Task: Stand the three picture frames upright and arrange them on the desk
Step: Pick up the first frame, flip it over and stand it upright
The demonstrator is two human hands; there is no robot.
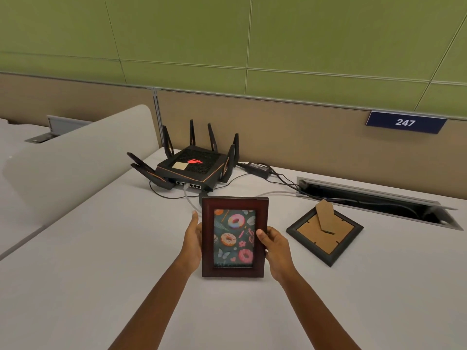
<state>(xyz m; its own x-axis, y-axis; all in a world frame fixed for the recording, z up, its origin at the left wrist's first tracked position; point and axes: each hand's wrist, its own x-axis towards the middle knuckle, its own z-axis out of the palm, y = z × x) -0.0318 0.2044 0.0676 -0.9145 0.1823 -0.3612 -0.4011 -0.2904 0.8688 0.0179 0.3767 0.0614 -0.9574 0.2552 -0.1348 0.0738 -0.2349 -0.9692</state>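
Pale grey desk spreads out under you, backed by a tan partition and green wall panels. Both your forearms reach in from the near edge, and you've got the dark red wooden picture frame held upright between your hands, its doughnut print facing you. Your left hand presses flat against the frame's left edge, fingers hidden behind it, thumb pointing up along the side. Your right hand wraps the right edge, thumb curled over the front moulding, fingers closed round the back. Whether the frame's bottom edge touches the desk, you can't tell from this angle.

Right of the red frame and a little farther off, a black picture frame lies face down on the desk, turned cornerwise, its brown cardboard easel back tilted up. Beyond that black frame runs an open cable slot with a raised lid. Directly behind the red frame sits a black gaming router with its antennas splayed, cables trailing from it, and a power brick to its right. On the partition, far right, a blue plate reads 247.
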